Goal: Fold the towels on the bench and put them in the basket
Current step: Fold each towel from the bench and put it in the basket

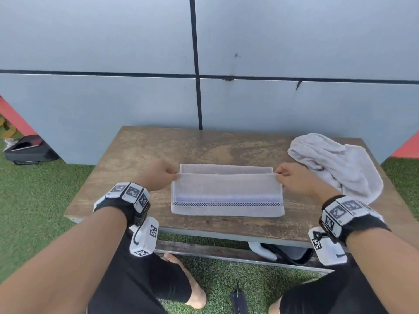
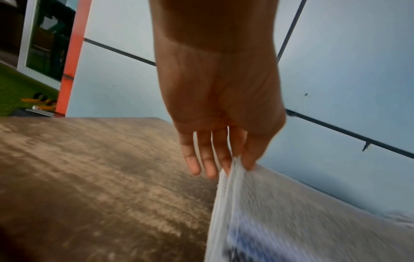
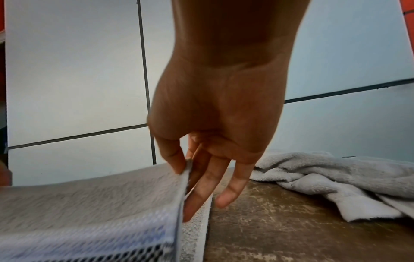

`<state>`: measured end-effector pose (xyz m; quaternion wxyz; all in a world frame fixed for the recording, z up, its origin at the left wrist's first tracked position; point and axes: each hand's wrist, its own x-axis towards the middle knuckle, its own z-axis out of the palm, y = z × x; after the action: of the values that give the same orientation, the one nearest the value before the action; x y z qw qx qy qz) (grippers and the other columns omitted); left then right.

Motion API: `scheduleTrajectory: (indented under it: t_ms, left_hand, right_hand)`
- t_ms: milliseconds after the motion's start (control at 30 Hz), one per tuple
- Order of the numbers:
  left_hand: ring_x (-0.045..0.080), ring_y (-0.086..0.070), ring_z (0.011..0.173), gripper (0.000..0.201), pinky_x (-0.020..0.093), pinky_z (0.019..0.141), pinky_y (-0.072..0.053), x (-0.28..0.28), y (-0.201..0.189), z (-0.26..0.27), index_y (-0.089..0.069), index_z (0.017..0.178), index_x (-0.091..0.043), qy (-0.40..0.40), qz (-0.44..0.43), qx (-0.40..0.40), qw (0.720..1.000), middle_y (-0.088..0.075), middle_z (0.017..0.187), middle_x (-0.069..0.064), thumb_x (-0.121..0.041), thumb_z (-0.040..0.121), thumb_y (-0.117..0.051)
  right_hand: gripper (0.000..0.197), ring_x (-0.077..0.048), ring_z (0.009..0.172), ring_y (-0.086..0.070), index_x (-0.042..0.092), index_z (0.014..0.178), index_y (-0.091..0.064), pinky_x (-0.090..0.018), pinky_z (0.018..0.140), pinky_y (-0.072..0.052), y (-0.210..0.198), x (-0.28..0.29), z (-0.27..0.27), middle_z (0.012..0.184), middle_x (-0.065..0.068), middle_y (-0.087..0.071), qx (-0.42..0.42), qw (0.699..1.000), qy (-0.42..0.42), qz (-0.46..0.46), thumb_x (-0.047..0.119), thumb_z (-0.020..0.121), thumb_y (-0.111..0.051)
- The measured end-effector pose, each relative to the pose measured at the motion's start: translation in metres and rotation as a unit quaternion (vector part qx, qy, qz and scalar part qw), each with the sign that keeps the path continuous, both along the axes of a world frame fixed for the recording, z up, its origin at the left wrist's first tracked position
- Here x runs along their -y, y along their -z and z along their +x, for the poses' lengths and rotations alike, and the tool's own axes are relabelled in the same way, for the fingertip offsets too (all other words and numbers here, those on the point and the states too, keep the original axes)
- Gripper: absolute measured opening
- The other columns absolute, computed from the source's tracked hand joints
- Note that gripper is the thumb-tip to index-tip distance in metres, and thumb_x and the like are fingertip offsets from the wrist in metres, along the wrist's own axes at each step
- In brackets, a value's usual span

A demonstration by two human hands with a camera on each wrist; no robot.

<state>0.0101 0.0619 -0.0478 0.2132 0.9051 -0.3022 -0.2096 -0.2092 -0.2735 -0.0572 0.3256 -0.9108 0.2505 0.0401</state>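
Note:
A pale grey towel with a blue and black checked band [image 1: 227, 191] lies on the wooden bench [image 1: 140, 152], its near half lifted and folded towards the far edge. My left hand [image 1: 169, 174] pinches the raised left corner [image 2: 235, 164]. My right hand [image 1: 282, 174] pinches the raised right corner [image 3: 187, 166] between thumb and fingers. A second towel [image 1: 335, 164], plain grey and crumpled, lies at the bench's right end, also in the right wrist view [image 3: 336, 179]. No basket is in view.
A grey panelled wall [image 1: 136, 98] stands right behind the bench. Green artificial grass [image 1: 34, 200] surrounds it. A dark case [image 1: 29, 148] sits on the grass at far left. A lower rail [image 1: 215, 250] runs under the bench, with a white and black object [image 1: 281, 252] there.

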Motion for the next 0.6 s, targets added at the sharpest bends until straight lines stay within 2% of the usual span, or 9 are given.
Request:
scheduleTrajectory:
  t_ms: [67, 133, 267, 400, 533, 600]
  left_hand:
    - [0.018, -0.044, 0.059, 0.027, 0.029, 0.057, -0.034, 0.011, 0.005, 0.008, -0.059, 0.068, -0.006, -0.014, -0.008, 0.030, 0.999, -0.050, 0.064, 0.011, -0.017, 0.093, -0.058]
    - [0.022, -0.047, 0.061, 0.027, 0.032, 0.057, -0.038, 0.022, 0.009, 0.015, -0.064, 0.073, 0.002, -0.037, -0.015, 0.058, 0.998, -0.056, 0.066, 0.014, -0.015, 0.093, -0.057]
    - [0.022, -0.054, 0.070, 0.021, 0.036, 0.065, -0.047, 0.042, 0.017, 0.027, -0.070, 0.081, -0.002, -0.070, -0.016, 0.099, 0.993, -0.068, 0.081, 0.018, -0.015, 0.092, -0.057]
    - [0.020, -0.062, 0.083, 0.018, 0.033, 0.072, -0.051, 0.058, 0.026, 0.036, -0.074, 0.101, -0.014, -0.098, -0.016, 0.090, 0.991, -0.068, 0.093, 0.002, -0.022, 0.095, -0.059]
    - [0.020, -0.063, 0.088, 0.015, 0.036, 0.078, -0.054, 0.062, 0.045, 0.042, -0.070, 0.101, -0.016, -0.101, 0.014, 0.074, 0.992, -0.071, 0.102, 0.004, -0.025, 0.094, -0.060]
    - [0.021, -0.063, 0.094, 0.021, 0.036, 0.081, -0.053, 0.062, 0.051, 0.043, -0.068, 0.110, -0.017, -0.089, 0.031, 0.080, 0.992, -0.070, 0.110, 0.004, -0.026, 0.094, -0.058]
  right_hand:
    - [0.012, -0.023, 0.082, -0.066, 0.023, 0.081, -0.061, -0.040, 0.076, -0.051, 0.002, 0.002, 0.012, 0.082, 0.001, -0.069, 0.018, 0.999, 0.024, -0.045, 0.021, 0.092, -0.057]
    - [0.012, -0.019, 0.077, -0.063, 0.024, 0.079, -0.060, -0.036, 0.071, -0.050, 0.006, 0.004, 0.023, 0.078, 0.004, -0.067, 0.033, 0.995, 0.056, -0.070, 0.023, 0.090, -0.057]
    - [0.010, -0.016, 0.073, -0.057, 0.019, 0.082, -0.062, -0.028, 0.058, -0.040, 0.018, 0.009, 0.042, 0.079, 0.004, -0.064, 0.037, 0.992, 0.087, -0.084, 0.019, 0.090, -0.055]
    - [0.011, -0.020, 0.080, -0.061, 0.023, 0.079, -0.062, -0.032, 0.068, -0.047, 0.034, 0.017, 0.056, 0.083, 0.002, -0.065, 0.021, 0.991, 0.107, -0.082, 0.018, 0.087, -0.054]
    - [0.009, -0.020, 0.086, -0.057, 0.020, 0.088, -0.063, -0.032, 0.073, -0.044, 0.048, 0.018, 0.060, 0.092, 0.002, -0.063, 0.006, 0.990, 0.098, -0.106, 0.018, 0.089, -0.054]
    - [0.010, -0.020, 0.090, -0.055, 0.022, 0.095, -0.063, -0.032, 0.076, -0.042, 0.053, 0.020, 0.059, 0.097, 0.001, -0.059, 0.015, 0.989, 0.092, -0.113, 0.020, 0.089, -0.055]
